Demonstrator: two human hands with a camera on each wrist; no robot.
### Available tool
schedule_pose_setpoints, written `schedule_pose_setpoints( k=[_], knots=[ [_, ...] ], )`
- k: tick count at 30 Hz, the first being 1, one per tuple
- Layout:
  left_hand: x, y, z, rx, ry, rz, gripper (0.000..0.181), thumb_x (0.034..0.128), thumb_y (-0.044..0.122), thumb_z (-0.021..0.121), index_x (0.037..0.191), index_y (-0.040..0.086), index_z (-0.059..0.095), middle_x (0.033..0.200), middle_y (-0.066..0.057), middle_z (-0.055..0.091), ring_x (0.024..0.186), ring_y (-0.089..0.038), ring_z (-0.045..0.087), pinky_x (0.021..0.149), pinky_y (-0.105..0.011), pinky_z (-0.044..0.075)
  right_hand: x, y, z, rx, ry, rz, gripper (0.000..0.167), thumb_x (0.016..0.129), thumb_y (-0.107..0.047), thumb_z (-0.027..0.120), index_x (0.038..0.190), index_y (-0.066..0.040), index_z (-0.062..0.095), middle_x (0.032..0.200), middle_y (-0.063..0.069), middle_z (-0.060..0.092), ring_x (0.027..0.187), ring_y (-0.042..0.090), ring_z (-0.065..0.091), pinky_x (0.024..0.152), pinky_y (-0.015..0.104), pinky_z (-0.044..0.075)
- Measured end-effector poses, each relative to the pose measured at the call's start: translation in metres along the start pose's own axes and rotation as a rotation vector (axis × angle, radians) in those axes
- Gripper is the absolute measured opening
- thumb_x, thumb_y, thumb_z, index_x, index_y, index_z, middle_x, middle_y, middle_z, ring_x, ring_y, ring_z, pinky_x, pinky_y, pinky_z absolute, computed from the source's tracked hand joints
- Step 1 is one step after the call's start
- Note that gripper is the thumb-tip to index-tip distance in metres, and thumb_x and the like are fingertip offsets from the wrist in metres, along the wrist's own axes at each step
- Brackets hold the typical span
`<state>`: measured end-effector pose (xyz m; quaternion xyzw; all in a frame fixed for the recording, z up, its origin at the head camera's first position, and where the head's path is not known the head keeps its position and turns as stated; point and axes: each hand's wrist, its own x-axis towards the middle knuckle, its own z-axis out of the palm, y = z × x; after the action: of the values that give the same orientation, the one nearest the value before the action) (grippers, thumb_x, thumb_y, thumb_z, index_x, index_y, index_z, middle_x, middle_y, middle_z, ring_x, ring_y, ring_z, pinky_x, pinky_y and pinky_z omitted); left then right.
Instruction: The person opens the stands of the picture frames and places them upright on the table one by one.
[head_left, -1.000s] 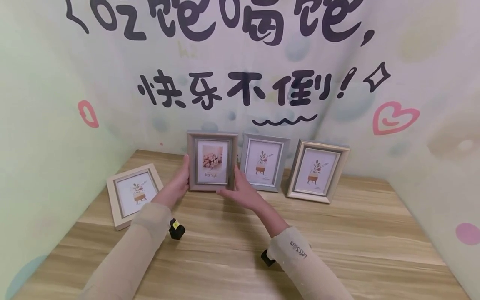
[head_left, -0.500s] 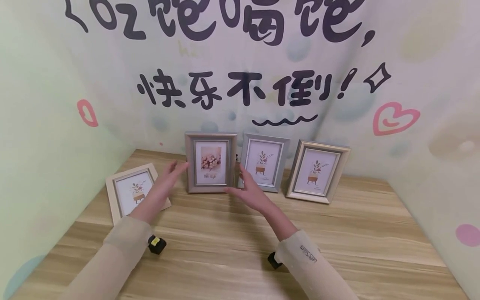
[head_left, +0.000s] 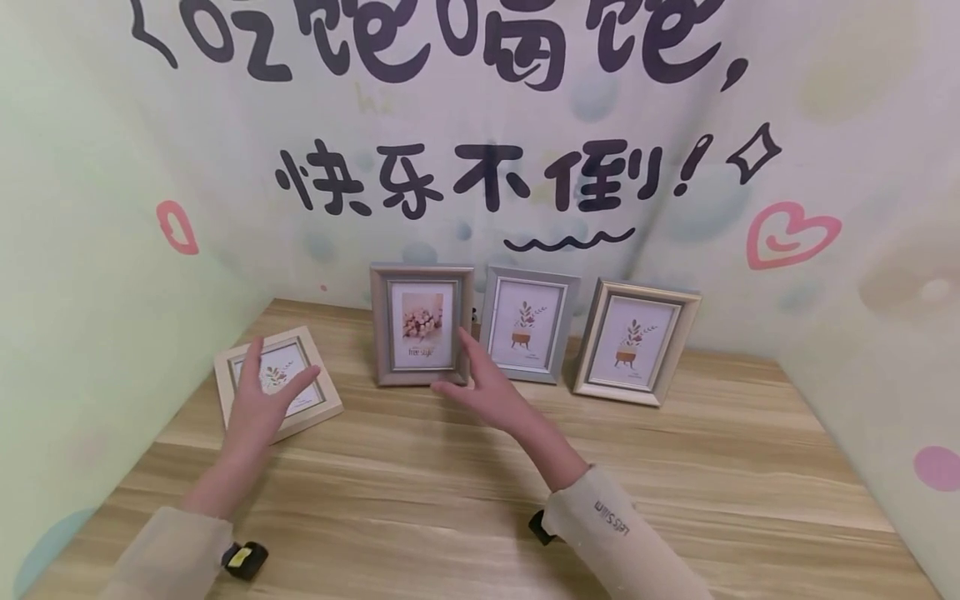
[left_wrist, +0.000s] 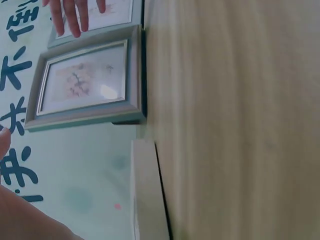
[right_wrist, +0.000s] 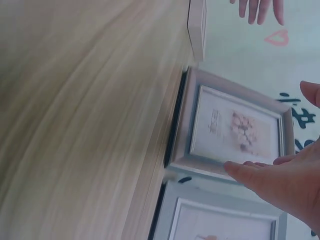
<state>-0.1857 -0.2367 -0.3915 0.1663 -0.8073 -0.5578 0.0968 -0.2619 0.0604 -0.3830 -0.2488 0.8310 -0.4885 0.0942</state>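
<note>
My left hand (head_left: pixel 255 412) hovers, fingers spread, over a pale wooden picture frame (head_left: pixel 330 402) lying flat at the table's left; whether it touches is unclear. In the left wrist view this frame's edge (left_wrist: pixel 148 195) shows low down. A taupe picture frame (head_left: pixel 381 333) with a pink flower print stands upright against the back. Beside its lower right corner is my right hand (head_left: pixel 495 396), thumb and fingers spread and nothing held. In the right wrist view the fingers (right_wrist: pixel 245 172) overlap the taupe frame's (right_wrist: pixel 182 145) side; contact cannot be told.
A grey-blue picture frame (head_left: pixel 564 333) stands right of the taupe one, and a champagne-gold picture frame (head_left: pixel 585 358) farther right. Both carry a potted-plant print. Behind the wood-grain table (head_left: pixel 420 508) hangs a printed cloth wall (head_left: pixel 420 108).
My left hand has left the taupe frame's left side and moved left and nearer, over the flat frame. The right hand stays by the taupe frame, its grip loosened.
</note>
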Motion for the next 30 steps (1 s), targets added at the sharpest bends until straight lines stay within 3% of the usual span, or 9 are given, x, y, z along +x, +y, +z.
schedule_pose_setpoints(
  k=[5, 8, 12, 16, 19, 22, 28, 30],
  knots=[
    [-0.008, -0.014, -0.014, 0.032, 0.014, 0.01, 0.114, 0.0905, 0.037, 0.071, 0.158, 0.019, -0.018, 0.168, -0.007, -0.018, 0.156, -0.031, -0.011, 0.128, -0.055, 0.002, 0.002, -0.012, 0.014, -0.039, -0.082, -0.022, 0.1, 0.09, -0.039, 0.071, 0.162, -0.015, 0.007, 0.169, 0.007, 0.01, 0.156, 0.026, 0.015, 0.126, 0.049, 0.021],
    [-0.011, -0.021, -0.019, 0.051, 0.004, 0.03, 0.123, 0.088, 0.031, 0.076, 0.155, 0.014, -0.026, 0.166, -0.015, -0.02, 0.154, -0.037, -0.009, 0.128, -0.055, 0.001, 0.004, -0.017, 0.024, -0.056, -0.15, -0.04, 0.106, 0.087, -0.048, 0.073, 0.162, -0.022, 0.003, 0.17, 0.0, 0.006, 0.156, 0.022, 0.011, 0.127, 0.048, 0.019],
    [-0.012, -0.03, -0.02, 0.086, 0.027, 0.098, 0.12, 0.0834, 0.019, 0.081, 0.156, 0.01, -0.015, 0.158, -0.025, 0.009, 0.142, -0.038, 0.02, 0.124, -0.047, 0.02, 0.008, -0.021, 0.039, -0.032, -0.24, -0.055, 0.113, 0.084, -0.049, 0.075, 0.161, -0.023, -0.003, 0.17, -0.005, -0.001, 0.156, 0.017, 0.006, 0.128, 0.046, 0.015],
    [-0.012, -0.039, -0.022, 0.103, 0.023, 0.124, 0.118, 0.0822, 0.015, 0.081, 0.156, 0.008, -0.012, 0.155, -0.027, 0.014, 0.137, -0.041, 0.022, 0.122, -0.05, 0.021, 0.016, -0.023, 0.055, 0.006, -0.291, -0.041, 0.116, 0.084, -0.044, 0.077, 0.161, -0.025, -0.009, 0.169, -0.008, -0.006, 0.156, 0.014, 0.003, 0.128, 0.047, 0.015],
    [-0.015, -0.044, -0.025, 0.115, -0.001, 0.089, 0.121, 0.0839, 0.017, 0.078, 0.155, 0.006, -0.019, 0.159, -0.033, 0.001, 0.143, -0.049, 0.011, 0.122, -0.063, 0.012, 0.022, -0.024, 0.066, 0.02, -0.315, -0.032, 0.119, 0.083, -0.042, 0.078, 0.16, -0.026, -0.012, 0.168, -0.008, -0.01, 0.156, 0.014, 0.0, 0.128, 0.048, 0.014],
    [-0.017, -0.045, -0.03, 0.148, -0.033, 0.031, 0.12, 0.0873, 0.022, 0.074, 0.153, 0.002, -0.025, 0.159, -0.035, -0.012, 0.146, -0.052, 0.001, 0.122, -0.067, 0.009, 0.028, -0.023, 0.076, 0.024, -0.343, -0.042, 0.123, 0.082, -0.039, 0.08, 0.159, -0.026, -0.015, 0.167, -0.007, -0.016, 0.156, 0.013, -0.005, 0.128, 0.047, 0.01],
    [-0.018, -0.044, -0.039, 0.172, -0.188, -0.12, 0.124, 0.0952, 0.042, 0.063, 0.141, -0.002, -0.043, 0.151, -0.032, -0.04, 0.145, -0.052, -0.025, 0.122, -0.065, -0.005, 0.035, -0.017, 0.088, -0.029, -0.387, -0.079, 0.131, 0.077, -0.036, 0.085, 0.158, -0.027, -0.018, 0.166, -0.006, -0.02, 0.156, 0.015, -0.011, 0.129, 0.044, 0.005],
    [-0.019, -0.045, -0.041, 0.14, -0.225, -0.151, 0.123, 0.0956, 0.044, 0.062, 0.142, -0.004, -0.041, 0.153, -0.035, -0.034, 0.147, -0.052, -0.021, 0.123, -0.064, -0.004, 0.037, -0.015, 0.091, -0.047, -0.399, -0.075, 0.133, 0.077, -0.037, 0.085, 0.157, -0.029, -0.02, 0.166, -0.007, -0.02, 0.156, 0.016, -0.009, 0.129, 0.043, 0.006]
  ],
)
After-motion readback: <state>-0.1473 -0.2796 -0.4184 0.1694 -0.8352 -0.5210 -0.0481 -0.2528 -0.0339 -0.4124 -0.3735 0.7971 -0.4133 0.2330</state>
